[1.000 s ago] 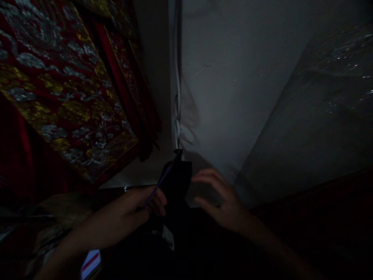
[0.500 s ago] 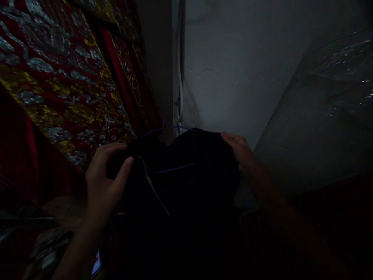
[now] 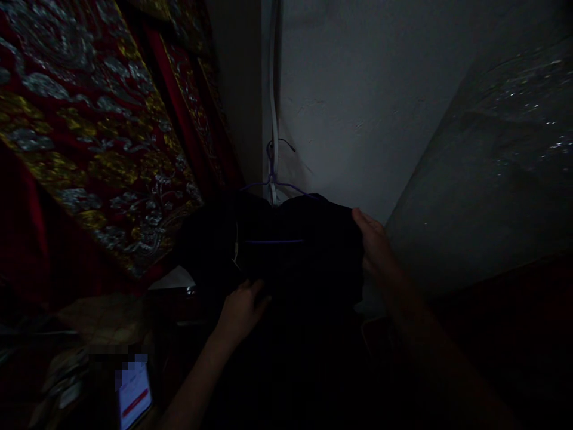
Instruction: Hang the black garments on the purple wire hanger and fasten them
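A black garment [image 3: 308, 269] hangs on a purple wire hanger [image 3: 293, 188], whose hook stands up above the neckline. The hanger's lower bar crosses the open neck, and a thin pale strip, perhaps a zipper or cord, runs down beside it. My right hand [image 3: 373, 239] pinches the garment's shoulder edge on the right. Low on the garment's front, my left hand [image 3: 242, 310] has its fingers bent and closed on the dark cloth. Deep shadow hides the fingertips and most of the garment's lower part.
Red fabric with silver and gold embroidery [image 3: 111, 137] hangs at left. A white cable [image 3: 274, 89] runs down the pale wall [image 3: 358, 107]. Clear plastic sheeting [image 3: 514, 149] covers something at right. A lit phone [image 3: 134, 394] lies at lower left.
My left hand has left the garment's left shoulder and moved down and right to its front. The hanger now sits straighter with its hook showing. My right hand stays at the shoulder.
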Demonstrator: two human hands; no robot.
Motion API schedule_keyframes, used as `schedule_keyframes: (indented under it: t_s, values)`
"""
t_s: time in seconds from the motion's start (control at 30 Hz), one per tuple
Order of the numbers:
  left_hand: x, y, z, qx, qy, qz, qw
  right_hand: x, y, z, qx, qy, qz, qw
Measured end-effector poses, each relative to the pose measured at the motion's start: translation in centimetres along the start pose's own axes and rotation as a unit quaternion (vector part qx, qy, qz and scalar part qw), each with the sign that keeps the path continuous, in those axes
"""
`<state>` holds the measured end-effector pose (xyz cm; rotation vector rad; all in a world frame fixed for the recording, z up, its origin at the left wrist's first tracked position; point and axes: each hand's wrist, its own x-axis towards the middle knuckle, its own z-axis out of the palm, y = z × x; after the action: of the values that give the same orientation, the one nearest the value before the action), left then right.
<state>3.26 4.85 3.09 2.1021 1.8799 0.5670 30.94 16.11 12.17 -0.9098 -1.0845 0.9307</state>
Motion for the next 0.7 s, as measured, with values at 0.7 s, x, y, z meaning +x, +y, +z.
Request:
schedule_keyframes:
  t_s: [0.7]
  values:
    - [-5.9, 2.4, 6.2, -0.329, 0.182, 0.020, 0.927, -17.1, 7.2, 7.2, -0.179, -0.093, 0.138, 0.970]
